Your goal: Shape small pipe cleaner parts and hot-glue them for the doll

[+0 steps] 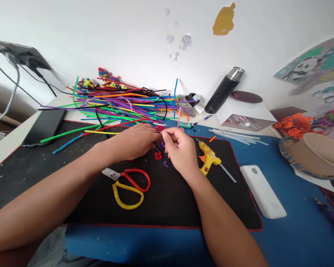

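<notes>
Over the black mat [167, 207], my two hands meet with fingertips almost touching. My right hand [180, 150] is closed in a pinch on a thin black pipe cleaner [171, 165], whose tail hangs beneath the palm. My left hand [135, 142], seen from its back, has its fingers curled around something at the same spot; the fingers hide what it is. Just below the fingertips lies a small red curled pipe cleaner piece [158, 155], with purple curled pieces [166, 163] beside it. Scissors with one red and one yellow handle [128, 196] rest open-bladed nearer me.
A yellow hot glue gun [209, 157] lies right of my hands, near a white power bank [263, 191]. Many coloured pipe cleaners [122, 102] pile up along the wall. A black thermos [222, 92], glue sticks [236, 135] and a phone [44, 126] lie farther out.
</notes>
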### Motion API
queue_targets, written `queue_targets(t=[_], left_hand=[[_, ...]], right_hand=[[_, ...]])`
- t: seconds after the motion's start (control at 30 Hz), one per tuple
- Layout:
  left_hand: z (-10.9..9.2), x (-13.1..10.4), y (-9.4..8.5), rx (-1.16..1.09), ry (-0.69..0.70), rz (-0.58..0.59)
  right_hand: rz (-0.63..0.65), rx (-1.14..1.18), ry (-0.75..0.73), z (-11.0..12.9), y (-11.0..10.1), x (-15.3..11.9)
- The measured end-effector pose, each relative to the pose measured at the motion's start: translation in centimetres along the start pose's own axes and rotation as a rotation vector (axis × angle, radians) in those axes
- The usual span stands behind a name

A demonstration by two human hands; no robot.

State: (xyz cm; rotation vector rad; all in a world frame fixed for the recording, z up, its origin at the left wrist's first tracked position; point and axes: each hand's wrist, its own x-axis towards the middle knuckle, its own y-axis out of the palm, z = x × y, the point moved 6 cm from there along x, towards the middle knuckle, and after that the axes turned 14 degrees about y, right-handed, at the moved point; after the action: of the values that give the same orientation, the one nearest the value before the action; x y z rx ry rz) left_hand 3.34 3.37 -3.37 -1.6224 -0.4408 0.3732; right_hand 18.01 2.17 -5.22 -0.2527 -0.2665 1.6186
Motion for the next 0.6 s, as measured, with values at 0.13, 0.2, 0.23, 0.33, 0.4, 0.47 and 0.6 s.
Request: queue_targets(t=[0.13, 0.2, 0.23, 0.33, 0.4, 0.47, 0.6], left_hand=[[0.3, -0.1, 0.0, -0.01, -0.014, -0.002], [0.5, -0.2, 0.1, -0.019, -0.02, -0.001], [0.6, -0.3, 0.1, -0.021, -0.024, 0.001], [0.9, -0.4, 0.2, -0.025, -0.047, 0.004], [1.0, -0.4, 0.2, -0.034, -0.059, 0.002], [1.0, -0.4, 0.2, -0.048, -0.063, -0.005], [1.2, -0.5, 0.3, -0.069, -0.073, -0.021]], right_hand=[[-0.014, 0.001, 0.009, 0.1, -0.2, 0.0], [-0.013, 0.003, 0.019, 0.1, -0.2, 0.0], [-0.011, 0.005, 0.024, 0.1, -0.2, 0.1], [-0.014, 0.005, 0.039, -0.1, -0.2, 0.1], [-0.014, -0.006, 0.044, -0.2, -0.2, 0.1], [-0.01, -0.013, 0.043, -0.3, -0.2, 0.1], [-0.009, -0.022, 0.044, -0.2, -0.3, 0.1]])
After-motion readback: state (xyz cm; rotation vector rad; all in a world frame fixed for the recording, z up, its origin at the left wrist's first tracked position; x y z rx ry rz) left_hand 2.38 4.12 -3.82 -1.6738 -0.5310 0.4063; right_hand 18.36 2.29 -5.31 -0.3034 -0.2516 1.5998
